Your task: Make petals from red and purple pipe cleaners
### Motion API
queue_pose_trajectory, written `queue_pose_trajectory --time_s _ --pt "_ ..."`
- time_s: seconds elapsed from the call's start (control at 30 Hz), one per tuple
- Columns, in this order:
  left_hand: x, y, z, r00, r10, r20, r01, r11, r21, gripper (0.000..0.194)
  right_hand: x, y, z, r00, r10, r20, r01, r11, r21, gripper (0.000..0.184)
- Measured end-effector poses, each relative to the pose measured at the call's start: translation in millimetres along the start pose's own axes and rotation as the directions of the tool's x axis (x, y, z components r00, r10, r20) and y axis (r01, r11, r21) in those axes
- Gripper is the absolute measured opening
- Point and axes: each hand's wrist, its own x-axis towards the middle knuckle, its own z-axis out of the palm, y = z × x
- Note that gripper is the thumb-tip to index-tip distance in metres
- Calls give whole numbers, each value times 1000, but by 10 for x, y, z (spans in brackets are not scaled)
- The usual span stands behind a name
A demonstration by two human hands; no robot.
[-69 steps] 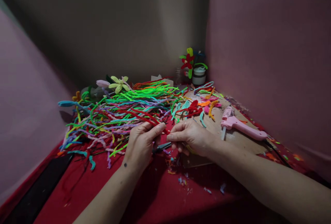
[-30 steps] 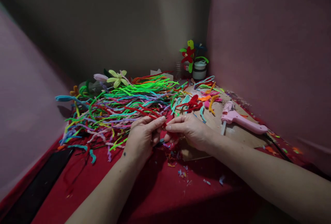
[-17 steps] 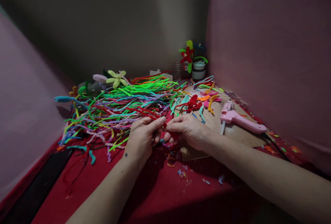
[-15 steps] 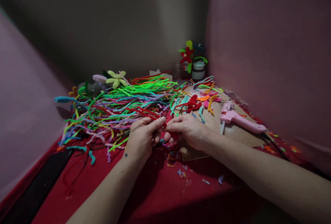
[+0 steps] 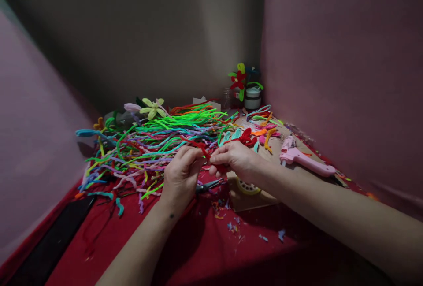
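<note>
Cloth (image 5: 231, 255), red and littered with scraps (image 5: 233, 227), extends beneath the grip; a grey wall (image 5: 139, 35) stands beyond it, pink panels (image 5: 346, 57) to either side. Red fuzzy strands (image 5: 198, 146) lie between the hands: the right hand (image 5: 239, 160) pinches them at the fingertips; the left hand (image 5: 183, 169) curls against them, its hold not determinable. Beyond the grip, a lidded cup (image 5: 253, 99) stands beside fuzzy flowers (image 5: 238, 80), contents hidden

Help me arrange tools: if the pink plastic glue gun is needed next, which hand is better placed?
Probably the right hand: the glue gun lies on that side, past the right forearm. The left hand is farther away. However, the right hand appears to pinch fuzzy red pipe-cleaner strands.
</note>
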Motion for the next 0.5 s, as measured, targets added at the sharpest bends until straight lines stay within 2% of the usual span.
queue_pose_trajectory --time_s 0.07,0.13,0.2,0.23,0.3,0.37,0.43,0.47,0.5 --pt "11 -85 -35 972 235 17 -234 949 212 11 10 16 -11 999 -6 46 7 1000 -30 10" --pt "21 -122 -80 914 390 108 -401 840 365 13 6 49 -22 996 14 89 -8 998 -68 11" --pt "19 -99 -126 852 466 237 -522 741 422 15 -11 83 -30 995 46 92 -35 992 -120 10" --pt "12 -70 -144 830 463 310 -557 714 425 16 -22 96 -32 995 38 96 -22 986 -164 12" --pt "-12 0 -166 805 410 430 -584 674 451 17 -44 114 -39 996 26 89 -4 972 -233 14" --pt "-45 66 -170 799 357 484 -580 667 467 20 -71 125 -46 996 5 89 23 948 -317 17" --pt "-78 119 -162 824 305 477 -522 736 431 18 -108 140 -51 992 -33 125 79 921 -382 21" --pt "-91 139 -155 853 254 457 -448 805 388 17 -131 151 -50 989 -56 135 107 906 -410 21" --pt "-101 153 -146 888 172 426 -325 890 318 17 -157 166 -47 986 -87 142 144 874 -464 21"
